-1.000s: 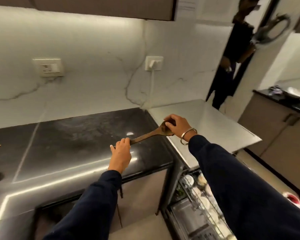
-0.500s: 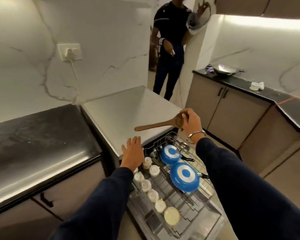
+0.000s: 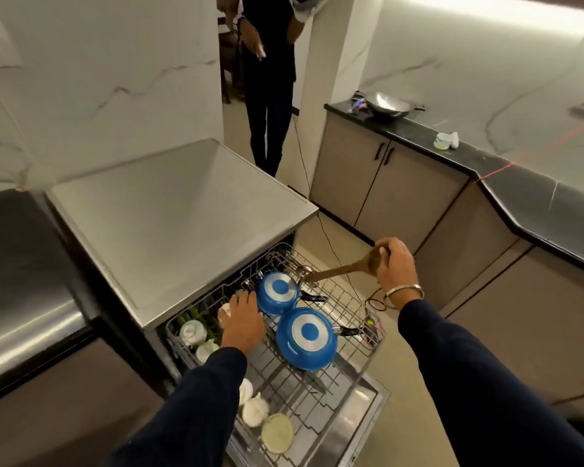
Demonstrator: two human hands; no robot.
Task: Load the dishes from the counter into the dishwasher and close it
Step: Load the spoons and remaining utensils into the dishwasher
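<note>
Both hands have dropped from bench height toward the pulled-out dishwasher rack (image 3: 346, 299). Right hand (image 3: 397, 266) grips the wooden spoon (image 3: 346, 268) by its bowl, its long handle pointing left and down at the rack's far corner. Left hand (image 3: 245, 320), fingers spread flat, hovers beside the blue pans (image 3: 279, 293), holding nothing.

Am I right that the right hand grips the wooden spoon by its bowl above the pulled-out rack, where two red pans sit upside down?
Not quite: the pans are blue, not red, as the head view shows. The rest holds: the right hand grips the wooden spoon by its bowl above the pulled-out rack, and both pans sit upside down.
</note>
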